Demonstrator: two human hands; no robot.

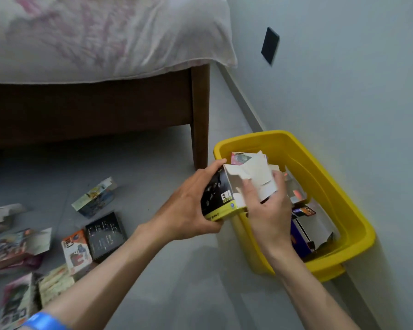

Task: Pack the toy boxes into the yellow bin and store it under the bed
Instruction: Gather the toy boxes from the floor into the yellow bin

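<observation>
A yellow bin (324, 172) stands on the floor by the wall, right of the bed leg, with several toy boxes (310, 225) inside. Over its left rim my left hand (188, 206) grips a black and yellow toy box (221, 198) whose white end flaps are open. My right hand (267, 210) holds that box's white flap end, fingers on the flaps. More toy boxes (105, 234) lie scattered on the floor at the lower left.
The bed (93, 44) with a white sheet fills the top left; its dark wooden frame and leg (200, 115) stand just left of the bin. A shadowed gap runs under the frame. The wall (343, 79) carries a dark plate (270, 45).
</observation>
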